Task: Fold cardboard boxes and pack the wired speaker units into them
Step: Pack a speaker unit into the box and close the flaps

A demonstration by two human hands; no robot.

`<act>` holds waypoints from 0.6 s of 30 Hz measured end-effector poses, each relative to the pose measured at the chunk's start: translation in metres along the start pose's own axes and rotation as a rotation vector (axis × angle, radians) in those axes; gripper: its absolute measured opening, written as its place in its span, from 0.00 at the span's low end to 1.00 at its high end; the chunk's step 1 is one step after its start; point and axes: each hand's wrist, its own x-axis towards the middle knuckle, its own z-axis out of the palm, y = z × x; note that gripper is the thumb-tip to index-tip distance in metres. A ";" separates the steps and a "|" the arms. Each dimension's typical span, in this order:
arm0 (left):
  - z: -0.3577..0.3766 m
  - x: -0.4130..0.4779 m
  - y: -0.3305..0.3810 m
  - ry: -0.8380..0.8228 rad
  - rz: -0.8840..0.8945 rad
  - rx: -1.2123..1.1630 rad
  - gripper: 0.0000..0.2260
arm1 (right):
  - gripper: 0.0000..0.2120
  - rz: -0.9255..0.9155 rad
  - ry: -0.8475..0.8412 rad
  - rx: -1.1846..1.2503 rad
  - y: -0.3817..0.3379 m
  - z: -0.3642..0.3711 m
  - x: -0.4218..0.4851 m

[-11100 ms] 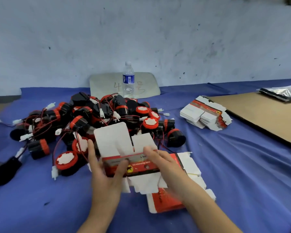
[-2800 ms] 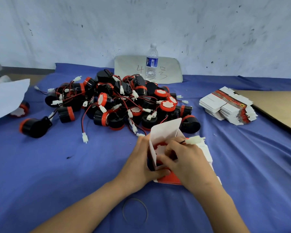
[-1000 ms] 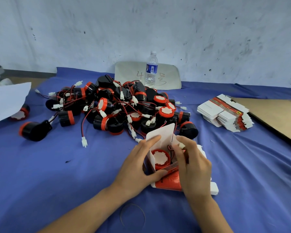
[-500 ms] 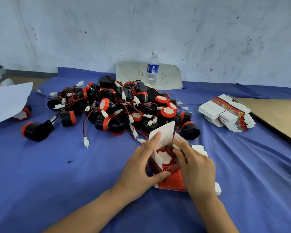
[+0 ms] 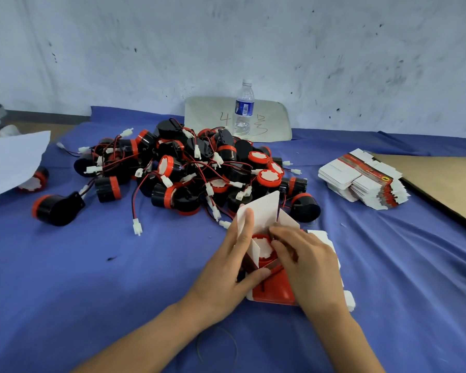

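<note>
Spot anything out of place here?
One speaker unit lies alone left of the pile; a second speaker unit sits half under the white sheet. A thin dark loop lies loose on the blue cloth.

An open red-and-white box (image 5: 264, 211) holds one red-rimmed speaker unit (image 5: 264, 247). Black wired units (image 5: 189, 168) lie heaped behind it, flat boxes (image 5: 363, 181) rightward.

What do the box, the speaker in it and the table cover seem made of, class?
Box: thin card, white inside, printed red outside; flaps fold flat.
Speaker: likely moulded plastic, smooth red rim; white face unclear.
Cover: matte blue cloth; it creases softly.
</note>
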 end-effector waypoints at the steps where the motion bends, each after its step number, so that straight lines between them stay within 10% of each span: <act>1: 0.000 0.000 0.000 -0.001 -0.002 0.001 0.37 | 0.08 0.008 0.002 0.025 -0.001 0.000 0.001; 18: 0.000 -0.001 -0.001 0.049 0.033 0.017 0.40 | 0.05 -0.028 0.196 -0.063 0.000 0.009 -0.001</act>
